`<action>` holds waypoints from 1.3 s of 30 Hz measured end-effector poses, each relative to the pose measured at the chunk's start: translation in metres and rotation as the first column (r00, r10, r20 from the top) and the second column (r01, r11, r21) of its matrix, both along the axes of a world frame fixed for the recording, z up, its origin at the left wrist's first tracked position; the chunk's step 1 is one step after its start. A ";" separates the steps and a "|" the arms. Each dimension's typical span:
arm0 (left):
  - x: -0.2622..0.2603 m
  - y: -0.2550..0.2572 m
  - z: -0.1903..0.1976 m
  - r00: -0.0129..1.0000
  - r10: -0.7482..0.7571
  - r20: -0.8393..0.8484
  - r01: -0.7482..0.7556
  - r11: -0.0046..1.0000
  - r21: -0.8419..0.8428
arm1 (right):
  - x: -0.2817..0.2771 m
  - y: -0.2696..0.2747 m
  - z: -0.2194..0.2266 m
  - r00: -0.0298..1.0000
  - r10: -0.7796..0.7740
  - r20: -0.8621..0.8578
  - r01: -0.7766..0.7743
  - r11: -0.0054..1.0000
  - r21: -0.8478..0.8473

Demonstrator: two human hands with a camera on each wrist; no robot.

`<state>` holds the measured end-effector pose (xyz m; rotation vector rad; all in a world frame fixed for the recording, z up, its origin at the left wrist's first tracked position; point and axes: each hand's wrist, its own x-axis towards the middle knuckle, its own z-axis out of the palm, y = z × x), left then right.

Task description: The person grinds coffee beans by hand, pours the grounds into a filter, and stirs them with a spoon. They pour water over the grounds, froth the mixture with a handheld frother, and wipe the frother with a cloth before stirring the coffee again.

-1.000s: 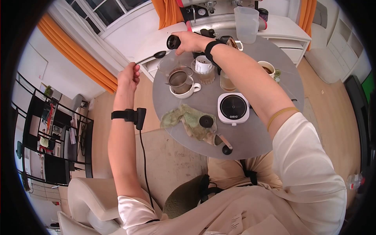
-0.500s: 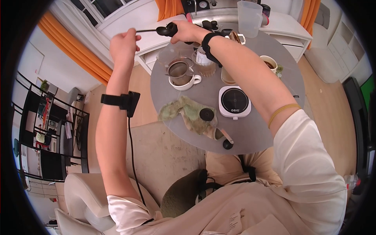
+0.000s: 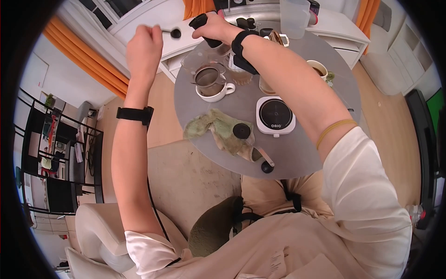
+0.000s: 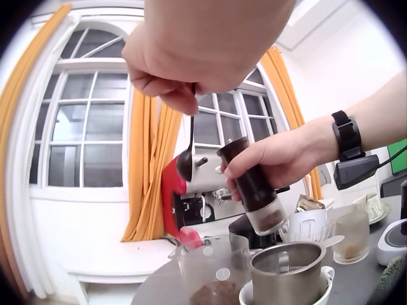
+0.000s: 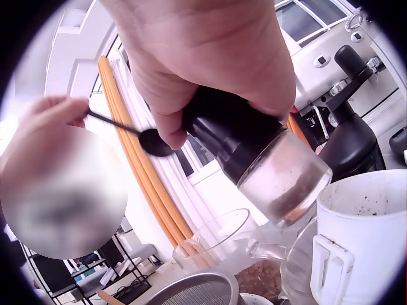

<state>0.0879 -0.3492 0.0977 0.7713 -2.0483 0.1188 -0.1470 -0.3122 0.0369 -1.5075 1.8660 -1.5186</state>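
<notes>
My left hand [image 3: 145, 53] is raised at the far left of the table and pinches the thin handle of a black spoon [image 3: 175, 33]. The spoon's bowl hangs downward in the left wrist view. My right hand [image 3: 216, 30] grips a hand coffee grinder [image 4: 251, 181] round its black body. The grinder is tilted, its lidless top toward the spoon, and brown grounds show in its clear jar [image 5: 289, 184]. A small gap separates spoon and grinder in the head view. Below them a metal strainer [image 4: 286, 257] sits in a white cup [image 3: 213, 96] beside a glass pitcher [image 4: 219, 254].
A green cloth [image 3: 218, 128] lies on the near table with the grinder's crank [image 3: 265, 158] at its edge. To its right is a white scale [image 3: 276, 115]. A coffee cup [image 3: 317, 69] stands farther right, and an espresso machine [image 4: 219, 203] is behind the table.
My left hand has risen with the spoon, whose bowl met the grinder's top half a second ago and has since drawn back left. My right hand has lifted the grinder slightly and turned it.
</notes>
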 end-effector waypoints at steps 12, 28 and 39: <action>-0.015 -0.034 -0.099 0.993 0.033 0.115 -0.096 0.798 0.595 | 0.001 0.014 0.015 0.977 0.084 0.194 -0.078 0.996 -0.042; 0.017 -0.090 -0.084 0.832 0.296 -0.469 0.432 0.185 0.883 | -0.011 -0.004 0.001 0.964 0.134 0.229 -0.138 0.990 0.004; 0.015 -0.063 0.028 0.824 0.134 -0.551 0.439 0.463 0.770 | 0.002 -0.011 0.000 0.964 0.133 0.231 -0.137 0.991 0.004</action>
